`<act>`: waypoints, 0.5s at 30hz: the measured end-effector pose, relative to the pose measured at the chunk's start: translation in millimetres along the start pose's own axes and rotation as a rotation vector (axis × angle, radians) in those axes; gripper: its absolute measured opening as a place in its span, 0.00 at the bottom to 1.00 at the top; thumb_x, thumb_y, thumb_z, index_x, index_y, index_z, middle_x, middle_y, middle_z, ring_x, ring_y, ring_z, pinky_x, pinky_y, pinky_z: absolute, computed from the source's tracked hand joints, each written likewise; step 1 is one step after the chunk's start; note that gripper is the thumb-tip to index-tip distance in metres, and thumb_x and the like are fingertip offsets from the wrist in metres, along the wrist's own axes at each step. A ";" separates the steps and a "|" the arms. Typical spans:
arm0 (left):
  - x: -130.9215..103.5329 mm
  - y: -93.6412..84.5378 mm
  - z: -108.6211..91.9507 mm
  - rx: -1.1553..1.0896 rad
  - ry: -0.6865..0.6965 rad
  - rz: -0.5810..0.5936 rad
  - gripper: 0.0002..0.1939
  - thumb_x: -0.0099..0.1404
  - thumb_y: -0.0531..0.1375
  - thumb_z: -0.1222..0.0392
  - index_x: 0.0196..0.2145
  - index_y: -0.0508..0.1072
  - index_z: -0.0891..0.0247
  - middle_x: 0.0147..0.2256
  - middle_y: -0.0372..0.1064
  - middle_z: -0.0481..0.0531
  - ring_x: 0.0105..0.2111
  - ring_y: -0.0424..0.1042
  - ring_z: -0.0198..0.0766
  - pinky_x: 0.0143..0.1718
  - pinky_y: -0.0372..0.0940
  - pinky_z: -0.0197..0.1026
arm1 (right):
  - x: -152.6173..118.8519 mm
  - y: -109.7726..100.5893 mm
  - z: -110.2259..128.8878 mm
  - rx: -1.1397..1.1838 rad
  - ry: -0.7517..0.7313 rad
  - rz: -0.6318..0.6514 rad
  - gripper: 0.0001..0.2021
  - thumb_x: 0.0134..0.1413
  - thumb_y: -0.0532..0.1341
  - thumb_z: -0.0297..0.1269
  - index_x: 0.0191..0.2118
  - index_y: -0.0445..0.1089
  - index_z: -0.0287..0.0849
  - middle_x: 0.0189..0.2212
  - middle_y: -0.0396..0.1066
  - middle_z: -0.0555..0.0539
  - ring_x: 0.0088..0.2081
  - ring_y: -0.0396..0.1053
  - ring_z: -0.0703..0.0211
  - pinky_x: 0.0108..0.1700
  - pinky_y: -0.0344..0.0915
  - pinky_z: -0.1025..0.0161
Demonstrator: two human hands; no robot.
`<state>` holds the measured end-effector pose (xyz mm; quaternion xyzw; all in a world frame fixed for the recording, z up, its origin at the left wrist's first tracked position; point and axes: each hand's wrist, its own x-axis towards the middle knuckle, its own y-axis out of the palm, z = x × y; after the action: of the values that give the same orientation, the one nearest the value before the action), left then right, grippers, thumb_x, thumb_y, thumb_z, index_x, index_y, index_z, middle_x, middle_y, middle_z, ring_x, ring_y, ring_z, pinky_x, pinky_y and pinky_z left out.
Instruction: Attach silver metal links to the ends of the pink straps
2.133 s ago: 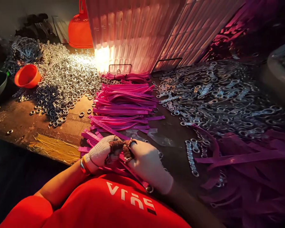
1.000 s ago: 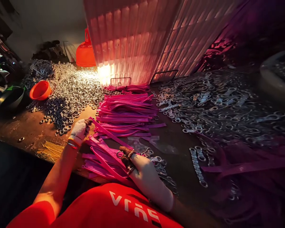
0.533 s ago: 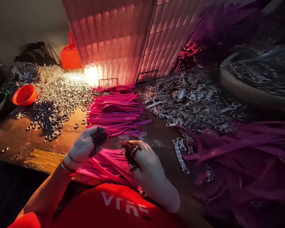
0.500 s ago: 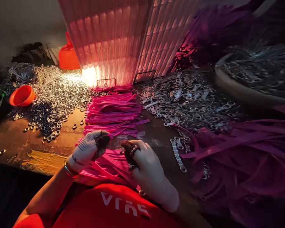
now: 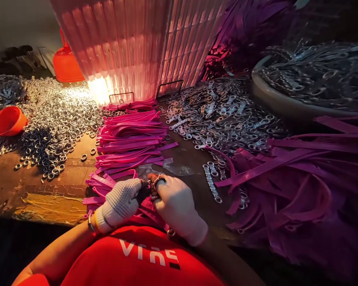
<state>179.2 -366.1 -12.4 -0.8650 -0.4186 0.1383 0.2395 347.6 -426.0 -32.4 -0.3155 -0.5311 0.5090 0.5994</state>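
My left hand [image 5: 121, 202], in a white dotted knit glove with dark fingertips, is closed in front of my red shirt. A pink strap [image 5: 130, 173] curves up beside its fingers and seems to run into its grip. My right hand [image 5: 176, 204], in a pale glove with worn brown fingertips, is closed too, its fingertips meeting those of the left. What the right fingers pinch is hidden. Under both hands lie more pink straps [image 5: 97, 183]. A metal ring [image 5: 171, 233] shows just below the right hand, against the shirt.
Metal rings [image 5: 68, 107] are heaped at left beside an orange cup [image 5: 8, 120] and a lit orange lamp [image 5: 66, 65]. Ribbed translucent panels [image 5: 122, 51] stand behind the stacked straps. Metal links [image 5: 223, 111], a full basin [image 5: 259, 81] and loose purple straps [image 5: 286, 186] fill the right.
My hands, apart before, have come together at the fingertips and lowered slightly. The left hand has turned so its dotted back shows. The view has shifted to the right.
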 end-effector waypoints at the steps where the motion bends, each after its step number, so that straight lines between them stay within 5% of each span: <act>1: 0.1 1.3 1.6 -0.002 0.001 0.014 0.06 0.65 0.58 0.62 0.32 0.75 0.64 0.31 0.72 0.53 0.30 0.65 0.37 0.32 0.58 0.37 | -0.8 0.5 -0.8 0.029 0.014 0.002 0.08 0.43 0.57 0.25 0.30 0.70 0.41 0.31 0.71 0.41 0.33 0.64 0.50 0.36 0.56 0.57; 7: 1.4 1.1 9.8 -0.340 -0.219 0.077 0.13 0.66 0.60 0.54 0.28 0.72 0.64 0.23 0.63 0.47 0.22 0.57 0.31 0.23 0.52 0.33 | 1.3 -4.2 -4.9 0.046 -0.058 0.205 0.14 0.42 0.55 0.21 0.35 0.71 0.39 0.34 0.73 0.40 0.35 0.68 0.51 0.37 0.57 0.58; 15: 0.8 8.0 16.6 -0.167 -0.108 0.053 0.09 0.65 0.56 0.65 0.26 0.70 0.65 0.25 0.66 0.49 0.26 0.59 0.33 0.26 0.53 0.33 | 3.9 1.3 -8.3 -0.019 -0.213 0.254 0.04 0.45 0.58 0.27 0.29 0.68 0.40 0.22 0.70 0.43 0.24 0.64 0.56 0.29 0.45 0.58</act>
<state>177.6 -364.8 -30.8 -0.8840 -0.4181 0.1556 0.1399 354.9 -420.6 -34.3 -0.3300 -0.5524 0.6062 0.4673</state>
